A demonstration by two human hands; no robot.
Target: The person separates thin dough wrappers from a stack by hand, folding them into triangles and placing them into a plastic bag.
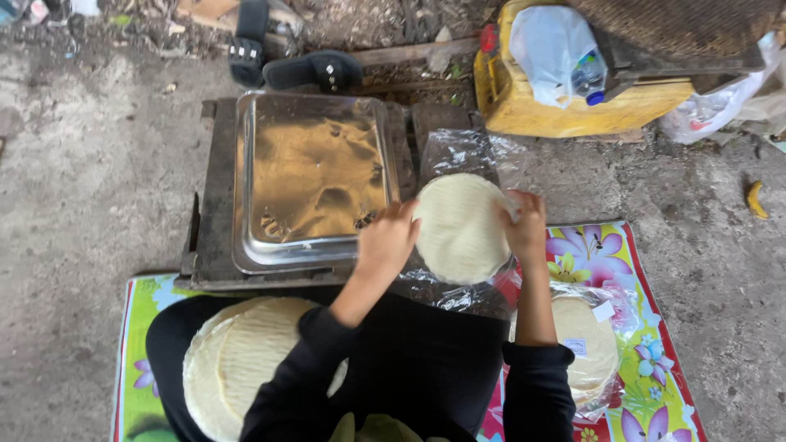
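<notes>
Round pale wrapper (460,227), held up flat between both hands over a clear plastic bag (458,290)

Left hand (386,239) pinches its left edge, right hand (526,227) grips the right edge, fingers closed on it. Metal tray (250,176) sits just left, so the left hand's nearer it.

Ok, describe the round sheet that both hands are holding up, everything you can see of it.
The round sheet is a thin, pale cream disc, like a rice paper wrapper, with a fine woven-looking texture and no visible tears. It is held up nearly flat, facing the camera. The left hand grips its left edge and the right hand its right edge. Crinkled clear plastic wrap lies beneath it, right of a metal tray.
</notes>
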